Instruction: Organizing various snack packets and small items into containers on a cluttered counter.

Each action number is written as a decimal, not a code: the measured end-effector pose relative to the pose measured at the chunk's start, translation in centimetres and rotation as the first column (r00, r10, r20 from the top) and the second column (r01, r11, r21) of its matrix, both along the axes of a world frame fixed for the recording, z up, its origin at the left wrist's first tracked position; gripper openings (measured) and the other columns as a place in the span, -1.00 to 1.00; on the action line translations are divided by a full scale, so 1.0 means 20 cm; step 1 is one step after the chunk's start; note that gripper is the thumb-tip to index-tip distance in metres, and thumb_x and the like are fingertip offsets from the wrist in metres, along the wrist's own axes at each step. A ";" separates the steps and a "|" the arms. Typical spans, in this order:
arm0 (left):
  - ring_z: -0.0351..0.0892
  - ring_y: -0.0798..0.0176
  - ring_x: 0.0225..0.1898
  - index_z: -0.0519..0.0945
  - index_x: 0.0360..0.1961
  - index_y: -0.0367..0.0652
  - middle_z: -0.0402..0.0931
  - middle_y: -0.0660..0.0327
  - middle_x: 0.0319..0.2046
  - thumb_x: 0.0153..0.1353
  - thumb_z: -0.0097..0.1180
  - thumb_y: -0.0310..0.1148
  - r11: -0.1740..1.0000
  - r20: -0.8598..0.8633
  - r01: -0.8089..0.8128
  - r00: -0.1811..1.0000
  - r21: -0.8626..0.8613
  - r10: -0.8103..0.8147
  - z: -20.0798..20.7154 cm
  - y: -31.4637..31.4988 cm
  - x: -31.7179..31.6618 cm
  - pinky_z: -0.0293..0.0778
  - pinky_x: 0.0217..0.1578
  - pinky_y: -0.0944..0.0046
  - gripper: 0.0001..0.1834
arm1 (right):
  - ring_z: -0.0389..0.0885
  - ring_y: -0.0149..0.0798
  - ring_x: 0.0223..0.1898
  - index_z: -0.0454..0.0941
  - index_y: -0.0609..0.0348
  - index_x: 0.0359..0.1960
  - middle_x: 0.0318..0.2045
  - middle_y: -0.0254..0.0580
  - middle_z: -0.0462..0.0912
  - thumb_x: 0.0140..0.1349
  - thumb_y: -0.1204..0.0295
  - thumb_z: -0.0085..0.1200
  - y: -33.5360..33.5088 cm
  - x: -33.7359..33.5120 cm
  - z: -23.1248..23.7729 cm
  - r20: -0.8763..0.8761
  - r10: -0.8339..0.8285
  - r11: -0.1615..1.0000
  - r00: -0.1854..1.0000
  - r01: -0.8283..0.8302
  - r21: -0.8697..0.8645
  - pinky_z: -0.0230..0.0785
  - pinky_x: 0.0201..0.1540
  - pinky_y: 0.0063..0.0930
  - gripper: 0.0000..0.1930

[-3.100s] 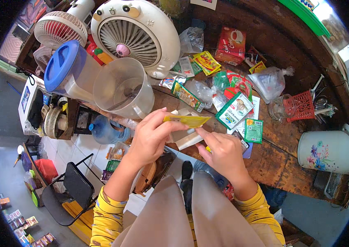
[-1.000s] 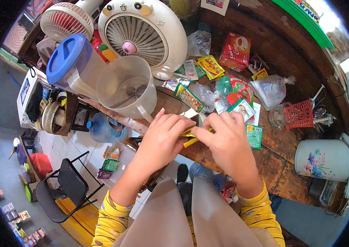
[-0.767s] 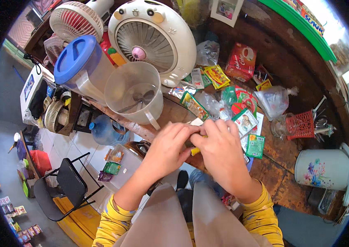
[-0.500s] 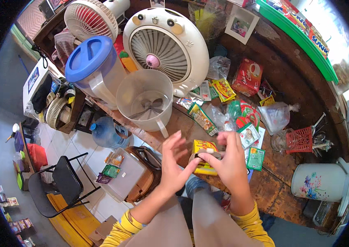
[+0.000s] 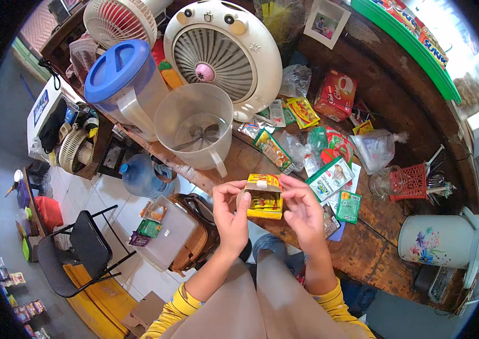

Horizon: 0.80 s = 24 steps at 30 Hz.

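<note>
Held a small yellow box (image 5: 270, 214) at the near edge of the wooden table (image 5: 372, 237). Gripped it by its left side with the left hand (image 5: 232, 217), with thumb along the side and fingers bent behind. Had the box's flap (image 5: 263, 185) raised, with yellow packets (image 5: 265, 201) showing inside. Had the right hand (image 5: 305, 212) at the opposite side, with fingers bent and thumb well parted from them. Placed those fingertips right by the box's edge — could not tell if actually touching. Wore 2 yellow patterned sleeves (image 5: 186, 299).

Saw, just beyond the right hand, a green-and-white packet (image 5: 329, 179) and a smaller green sachet (image 5: 348, 207). Saw a long green packet (image 5: 274, 151) past the box, and a red box (image 5: 335, 95) farther back. Had a clear pitcher (image 5: 194, 160) to the left, with some utensils lying in it, and a blue-lidded pitcher (image 5: 118, 68) beside it. Noticed 2 fans behind: a large white fan (image 5: 211, 56) with a face and a smaller fan (image 5: 121, 22). Saw at far right a red basket (image 5: 410, 182) of utensils and — nearer — a white canister (image 5: 434, 240) with painted flowers.
</note>
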<state>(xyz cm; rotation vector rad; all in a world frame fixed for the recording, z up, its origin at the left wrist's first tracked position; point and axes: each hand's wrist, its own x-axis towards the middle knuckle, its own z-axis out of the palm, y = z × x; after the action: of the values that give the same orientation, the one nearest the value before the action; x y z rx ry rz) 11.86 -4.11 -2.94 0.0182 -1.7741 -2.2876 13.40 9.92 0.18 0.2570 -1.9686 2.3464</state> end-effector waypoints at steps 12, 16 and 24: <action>0.36 0.04 -0.01 0.28 -0.34 -0.17 0.38 0.06 -0.19 0.05 0.06 -0.59 0.950 -0.270 -0.290 0.930 -0.118 0.250 0.01 -0.20 0.35 0.23 0.05 0.10 -0.77 | 0.34 0.08 0.12 0.44 0.27 -0.31 -0.04 0.12 0.44 -0.03 0.58 0.04 -0.25 0.15 0.08 -0.238 0.116 0.949 0.964 -0.037 0.312 0.18 0.14 -0.18 -0.80; 0.36 0.05 -0.02 0.29 -0.33 -0.17 0.37 0.07 -0.20 0.07 0.04 -0.60 0.882 -0.192 -0.441 0.892 -0.164 0.410 -0.14 -0.42 0.54 0.24 0.04 0.11 -0.80 | 0.35 0.09 0.11 0.42 0.29 -0.34 -0.03 0.12 0.43 -0.06 0.68 -0.03 -0.48 0.20 -0.11 -0.089 0.295 0.928 0.951 -0.263 0.264 0.19 0.13 -0.17 -0.80; 0.36 0.22 -0.08 0.33 -0.34 -0.24 0.38 0.10 -0.20 0.17 -0.01 -0.50 0.642 0.257 -0.712 0.589 -0.283 0.766 -0.79 -0.97 0.75 0.24 0.01 0.23 -0.90 | 0.50 -0.08 -0.05 0.33 0.32 -0.09 -0.16 0.10 0.52 -0.03 0.57 0.01 -1.24 0.26 -0.93 0.558 0.407 0.755 0.723 -0.610 0.239 0.35 -0.06 -0.36 -0.61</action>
<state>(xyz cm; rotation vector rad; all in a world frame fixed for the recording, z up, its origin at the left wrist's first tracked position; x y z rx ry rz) 26.79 -23.56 -18.82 1.0230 -1.6209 -1.5677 18.62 -14.79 -18.42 0.3167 -2.9958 2.4329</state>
